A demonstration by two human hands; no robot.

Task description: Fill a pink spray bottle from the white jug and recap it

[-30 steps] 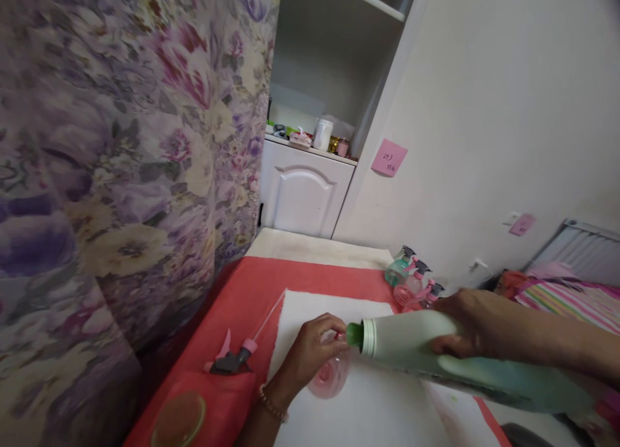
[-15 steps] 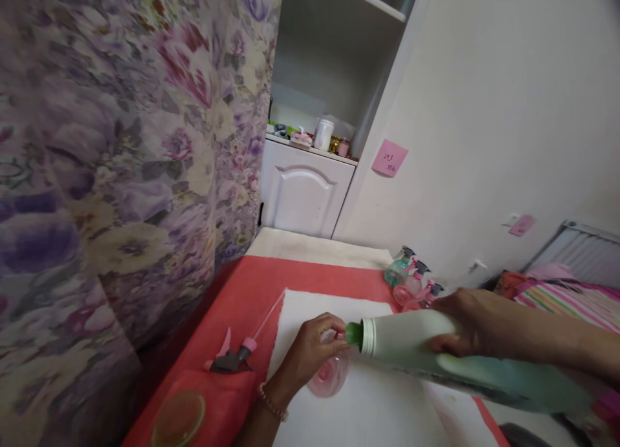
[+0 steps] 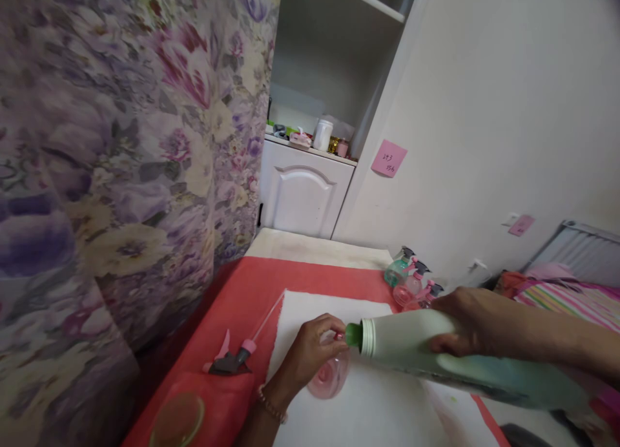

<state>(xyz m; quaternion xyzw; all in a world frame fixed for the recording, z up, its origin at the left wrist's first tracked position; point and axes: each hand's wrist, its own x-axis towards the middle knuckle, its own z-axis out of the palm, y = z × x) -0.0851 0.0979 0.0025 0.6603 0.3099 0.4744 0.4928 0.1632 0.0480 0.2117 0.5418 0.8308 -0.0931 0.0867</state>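
My left hand (image 3: 314,347) grips the neck of a clear pink spray bottle (image 3: 329,377) that stands on a white cloth (image 3: 378,408). In my right hand (image 3: 465,321) is a large pale green bottle (image 3: 407,337), tipped almost level. Its green spout (image 3: 354,334) is at the small bottle's mouth, beside my left fingertips. Whether liquid is flowing I cannot tell. To the left lies a grey and pink spray head (image 3: 231,362), its thin tube (image 3: 268,314) stretched toward the cloth's corner.
Several spray bottles (image 3: 408,289) stand at the table's right edge by the wall. A round amber-coloured lid or dish (image 3: 178,420) sits at the front left on the red cover (image 3: 310,276). A floral curtain (image 3: 145,143) borders the left side; a white cabinet (image 3: 305,188) is behind.
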